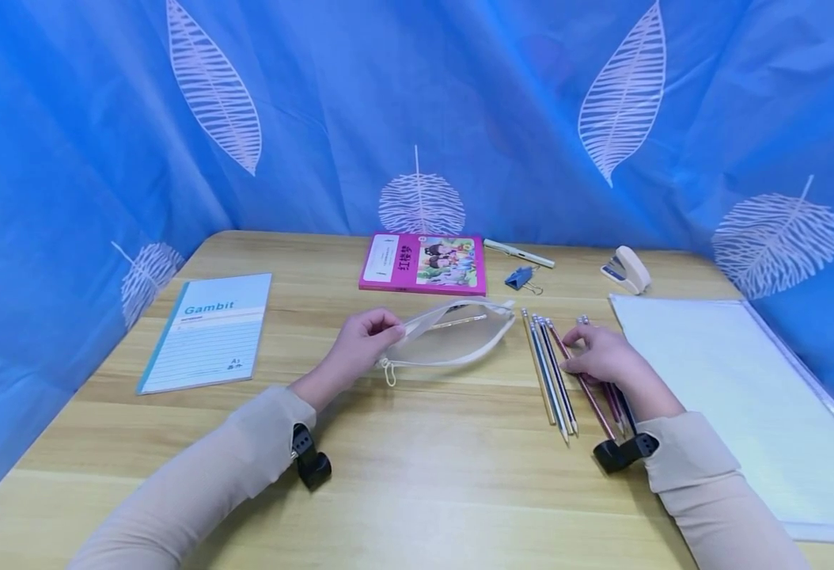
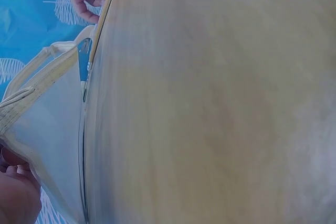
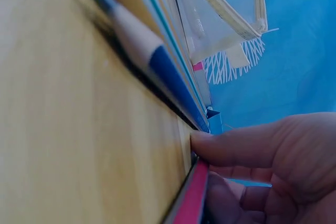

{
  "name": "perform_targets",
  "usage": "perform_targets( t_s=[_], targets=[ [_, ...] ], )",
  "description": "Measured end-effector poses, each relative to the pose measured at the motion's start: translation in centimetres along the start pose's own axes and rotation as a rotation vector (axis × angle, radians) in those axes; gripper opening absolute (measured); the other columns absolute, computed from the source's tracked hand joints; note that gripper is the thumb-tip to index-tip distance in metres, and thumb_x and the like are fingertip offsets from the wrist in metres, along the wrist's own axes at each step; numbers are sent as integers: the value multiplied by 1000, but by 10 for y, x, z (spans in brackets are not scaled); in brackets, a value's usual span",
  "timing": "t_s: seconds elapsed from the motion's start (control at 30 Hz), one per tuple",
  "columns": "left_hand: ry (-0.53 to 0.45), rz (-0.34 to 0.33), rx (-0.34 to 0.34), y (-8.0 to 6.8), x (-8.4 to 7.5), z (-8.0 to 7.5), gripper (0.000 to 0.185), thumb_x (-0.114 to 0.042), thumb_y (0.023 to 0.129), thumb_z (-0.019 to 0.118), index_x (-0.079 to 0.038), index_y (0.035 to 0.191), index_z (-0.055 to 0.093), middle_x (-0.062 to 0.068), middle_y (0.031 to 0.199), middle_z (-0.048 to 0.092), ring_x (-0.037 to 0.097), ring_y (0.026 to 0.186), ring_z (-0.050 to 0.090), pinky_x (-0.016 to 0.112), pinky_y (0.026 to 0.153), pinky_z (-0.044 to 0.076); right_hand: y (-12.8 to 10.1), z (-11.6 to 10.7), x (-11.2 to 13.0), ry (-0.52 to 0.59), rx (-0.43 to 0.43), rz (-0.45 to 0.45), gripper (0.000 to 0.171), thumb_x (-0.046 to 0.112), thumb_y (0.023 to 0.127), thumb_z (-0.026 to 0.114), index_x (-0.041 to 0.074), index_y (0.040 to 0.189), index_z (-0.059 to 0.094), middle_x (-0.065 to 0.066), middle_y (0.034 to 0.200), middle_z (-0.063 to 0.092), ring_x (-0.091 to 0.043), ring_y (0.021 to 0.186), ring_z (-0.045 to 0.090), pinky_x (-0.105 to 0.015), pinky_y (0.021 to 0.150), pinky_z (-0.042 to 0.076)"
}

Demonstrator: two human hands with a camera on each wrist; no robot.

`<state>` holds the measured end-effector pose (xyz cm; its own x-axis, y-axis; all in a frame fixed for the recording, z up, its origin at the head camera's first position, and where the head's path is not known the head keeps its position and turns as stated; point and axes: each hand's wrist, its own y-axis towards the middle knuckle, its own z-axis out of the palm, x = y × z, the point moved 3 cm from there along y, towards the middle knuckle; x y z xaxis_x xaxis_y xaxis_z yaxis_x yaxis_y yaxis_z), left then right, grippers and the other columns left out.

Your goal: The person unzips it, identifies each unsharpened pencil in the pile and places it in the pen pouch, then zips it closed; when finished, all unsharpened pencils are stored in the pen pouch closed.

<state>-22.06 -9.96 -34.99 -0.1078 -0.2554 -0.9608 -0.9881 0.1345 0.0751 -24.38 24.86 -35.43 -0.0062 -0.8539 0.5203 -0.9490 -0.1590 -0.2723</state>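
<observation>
My left hand (image 1: 367, 340) pinches the left end of a translucent zip pouch (image 1: 460, 362), whose mouth gapes open. A gold-coloured pencil (image 1: 465, 321) lies inside it. In the left wrist view, part of that hand (image 2: 20, 192) shows below the pouch (image 2: 55, 114). To the right, my right hand (image 1: 605, 356) pinches a red pencil (image 1: 597, 409) at the table. Blue-striped and yellow pencils (image 1: 547, 372) lie just left of it, and more dark pencils (image 1: 612, 405) are partly hidden under the hand. The right wrist view shows the thumb against the red pencil (image 3: 193, 195).
Behind the pouch lie a pink book (image 1: 403, 265), a pale green pen (image 1: 520, 253) and a blue binder clip (image 1: 520, 277). A stapler (image 1: 631, 269) stands at the back right, above a white mesh folder (image 1: 744, 396). A notebook (image 1: 206, 332) lies left.
</observation>
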Motion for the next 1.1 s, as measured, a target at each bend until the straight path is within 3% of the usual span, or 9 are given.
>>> perform_targets(
  t_s=[0.17,0.3,0.47,0.67,0.77,0.97,1.1],
  targets=[
    [1,-3,-9,0,0,0,11,-9,90,57,0,93,63,5,81,57,18,74,48,27,67,41,0,0,1,31,-13,17,43,14,82,61,-6,119,49,-7,71,55,-15,56,54,-30,53,46],
    [-1,-14,-5,-1,0,1,11,-9,90,57,0,93,63,5,81,57,18,74,48,27,68,41,-2,-3,0,167,-74,56,45,11,83,54,-9,123,46,-10,79,58,-13,57,57,-29,56,50],
    [-13,-20,-1,-2,1,3,10,-8,90,58,0,92,63,4,80,56,17,72,47,26,64,41,-8,-5,4,538,-124,76,47,7,88,50,-12,128,36,-7,83,59,-7,62,60,-28,64,54],
    [-14,-35,13,-3,0,3,11,-9,90,57,-1,93,63,4,80,56,16,68,46,23,58,41,-19,1,22,1109,-110,20,19,-2,89,48,1,105,38,-1,72,62,-9,62,64,-22,63,54],
    [-13,-25,18,-3,-1,3,11,-9,90,57,0,93,63,4,79,56,16,68,46,23,59,41,-22,8,34,1285,-107,-4,15,-4,90,47,3,100,38,-2,72,63,-11,65,65,-23,65,54],
    [11,-2,19,-3,-3,2,11,-9,90,56,0,92,63,4,77,55,17,70,47,26,63,41,-22,22,59,1438,-131,24,13,-3,90,48,6,97,40,-2,73,65,-12,67,67,-24,68,54],
    [15,-2,17,-3,-4,4,10,-9,90,57,0,92,63,4,78,56,17,70,47,26,64,41,-20,32,73,1457,-144,16,12,-4,91,47,5,97,41,-2,73,65,-11,67,67,-24,69,54]
  ],
)
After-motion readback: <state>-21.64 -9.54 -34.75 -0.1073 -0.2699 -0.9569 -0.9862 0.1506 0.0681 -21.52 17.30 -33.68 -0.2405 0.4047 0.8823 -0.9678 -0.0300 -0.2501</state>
